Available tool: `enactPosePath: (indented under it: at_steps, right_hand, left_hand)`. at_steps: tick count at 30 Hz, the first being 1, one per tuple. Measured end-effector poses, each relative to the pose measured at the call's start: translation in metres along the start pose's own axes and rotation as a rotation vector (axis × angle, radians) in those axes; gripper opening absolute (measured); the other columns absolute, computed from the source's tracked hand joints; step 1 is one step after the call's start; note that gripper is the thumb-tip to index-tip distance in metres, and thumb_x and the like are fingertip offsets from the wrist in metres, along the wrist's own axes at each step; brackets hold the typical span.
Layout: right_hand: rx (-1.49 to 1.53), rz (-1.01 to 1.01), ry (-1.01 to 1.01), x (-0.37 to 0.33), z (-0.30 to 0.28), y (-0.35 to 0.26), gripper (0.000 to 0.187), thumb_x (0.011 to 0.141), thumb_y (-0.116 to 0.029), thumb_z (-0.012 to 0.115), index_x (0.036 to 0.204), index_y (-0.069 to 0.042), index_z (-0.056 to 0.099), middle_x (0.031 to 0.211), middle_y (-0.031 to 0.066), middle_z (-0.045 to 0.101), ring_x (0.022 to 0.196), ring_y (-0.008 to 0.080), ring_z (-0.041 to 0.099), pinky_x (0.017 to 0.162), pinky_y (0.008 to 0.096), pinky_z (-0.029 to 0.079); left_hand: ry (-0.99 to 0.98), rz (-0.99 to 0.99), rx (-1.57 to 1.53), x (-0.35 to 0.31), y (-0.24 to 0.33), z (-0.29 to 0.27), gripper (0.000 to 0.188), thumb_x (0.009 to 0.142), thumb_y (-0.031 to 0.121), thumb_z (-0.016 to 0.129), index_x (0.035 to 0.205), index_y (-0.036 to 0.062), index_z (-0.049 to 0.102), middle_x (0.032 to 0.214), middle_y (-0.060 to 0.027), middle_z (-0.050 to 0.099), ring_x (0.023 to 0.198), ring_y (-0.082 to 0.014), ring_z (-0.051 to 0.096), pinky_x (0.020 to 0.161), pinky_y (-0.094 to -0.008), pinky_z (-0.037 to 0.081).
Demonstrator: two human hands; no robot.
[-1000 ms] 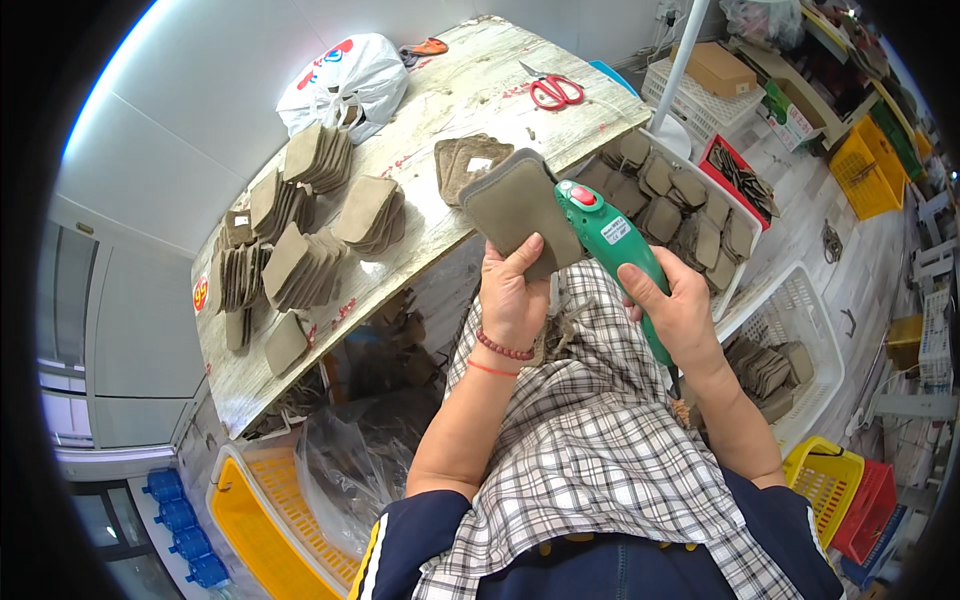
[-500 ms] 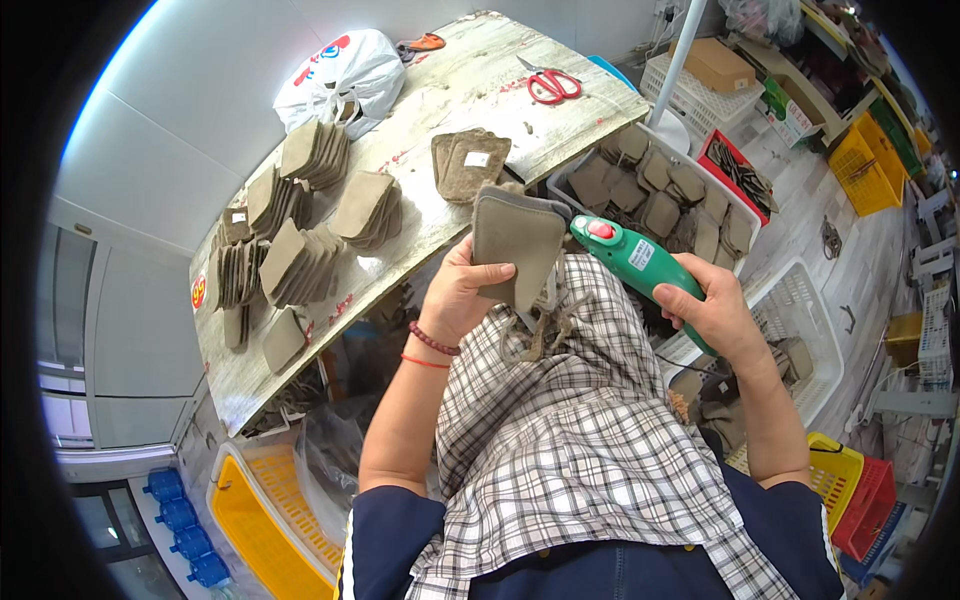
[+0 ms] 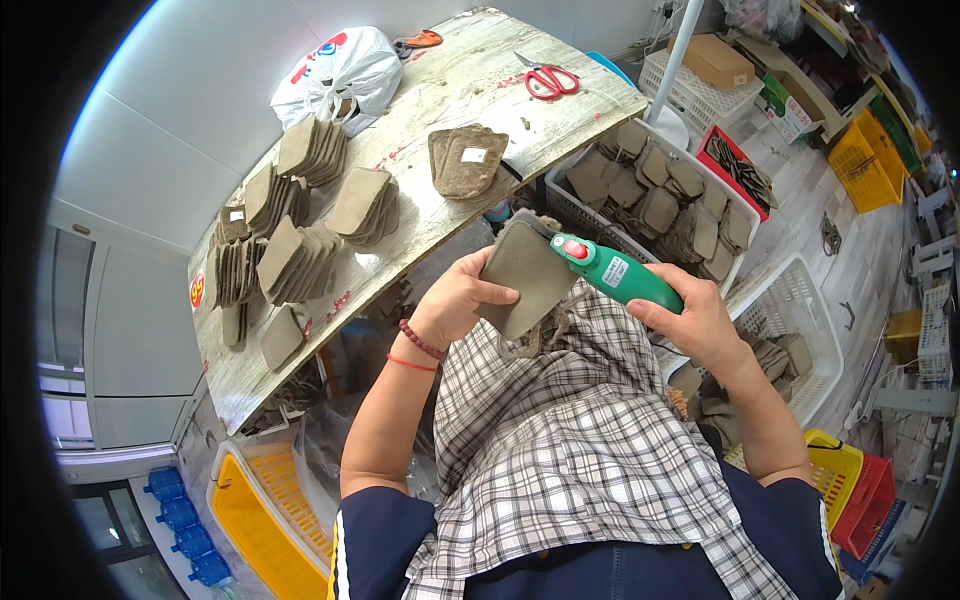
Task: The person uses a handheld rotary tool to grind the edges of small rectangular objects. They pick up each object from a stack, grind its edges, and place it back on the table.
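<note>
My left hand (image 3: 465,298) pinches the lower left edge of a grey-brown fabric pad (image 3: 530,272) with rounded corners, thumb lying across its face. It is held up above my checked apron. In my right hand (image 3: 695,312) is a green electric hand trimmer (image 3: 622,275) with a red button, fingers wrapped round its body. The trimmer's head meets the pad's upper right edge; the blade itself is too small to make out. Loose trimmings (image 3: 545,335) hang below the pad, over my lap.
Several stacks of similar pads (image 3: 300,262) stand on the worn table (image 3: 420,225), with red-handled scissors (image 3: 550,80) and a white plastic bag (image 3: 340,80). White baskets (image 3: 805,300) of pads are at my right. A yellow-lined basket (image 3: 270,510) stands lower left.
The pad has moved slightly down and right, and its tilt has changed. My right hand has brought the trimmer left and a little lower, still against the pad's edge.
</note>
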State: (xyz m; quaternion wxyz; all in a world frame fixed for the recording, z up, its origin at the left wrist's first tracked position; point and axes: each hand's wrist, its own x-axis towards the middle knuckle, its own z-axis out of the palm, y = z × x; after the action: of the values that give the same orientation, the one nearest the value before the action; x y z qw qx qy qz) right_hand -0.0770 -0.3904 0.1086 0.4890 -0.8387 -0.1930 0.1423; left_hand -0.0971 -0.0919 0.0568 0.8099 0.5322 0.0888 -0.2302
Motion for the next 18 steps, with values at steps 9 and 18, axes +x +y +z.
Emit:
enactPosePath:
  at_steps: [9, 18]
  right_hand:
    - [0.31, 0.196, -0.138, 0.009, 0.0, 0.01, 0.034, 0.086, -0.029, 0.071, 0.102, 0.001, 0.064, 0.07, 0.0006, 0.06, 0.057, 0.0049, 0.052, 0.052, 0.0215, 0.042]
    - [0.338, 0.212, -0.245, 0.008, -0.005, 0.013, 0.033, 0.087, -0.029, 0.069, 0.1, 0.001, 0.064, 0.069, 0.0007, 0.058, 0.057, 0.0059, 0.052, 0.052, 0.0221, 0.044]
  left_hand:
    - [0.185, 0.09, 0.435, -0.007, 0.009, -0.009, 0.04, 0.072, -0.011, 0.065, 0.109, 0.0002, 0.056, 0.103, -0.0067, 0.063, 0.094, -0.0139, 0.061, 0.085, -0.0279, 0.049]
    - [0.346, 0.248, 0.101, -0.017, 0.012, -0.023, 0.022, 0.079, 0.0, 0.072, 0.099, 0.0028, 0.063, 0.089, -0.0026, 0.068, 0.076, -0.0098, 0.063, 0.07, -0.0258, 0.051]
